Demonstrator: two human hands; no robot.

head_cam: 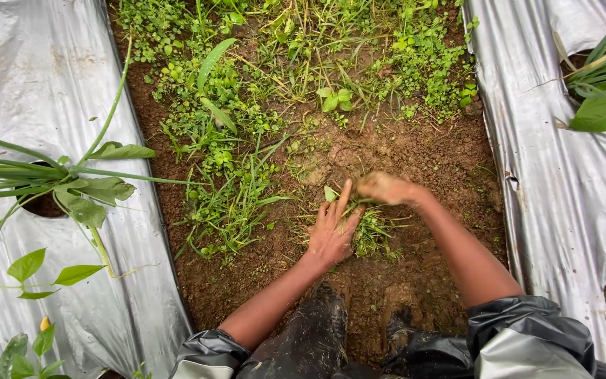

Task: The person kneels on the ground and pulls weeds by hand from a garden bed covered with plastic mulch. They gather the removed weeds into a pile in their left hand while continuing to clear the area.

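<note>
Two bare hands work a strip of brown soil [429, 161] running between two sheets of silver plastic mulch [36, 84], seen from the head camera looking straight down. The left hand [331, 231] lies flat with fingers spread, palm pressed on the earth just beside a small tuft of grassy weeds [373, 235] near the middle of the strip. The right hand [387, 188] is blurred and caked in soil; its fingers look curled together, but whether they pinch anything cannot be told. It sits just above the tuft, close to the left fingertips. A thicker patch of green weeds [233, 140] covers the far and left part of the strip. Dark muddy boots [317, 330] stand at the near end. Leafy plants [85, 186] grow through holes in the left sheet, and long green leaves [604, 84] rise from the right sheet.
</note>
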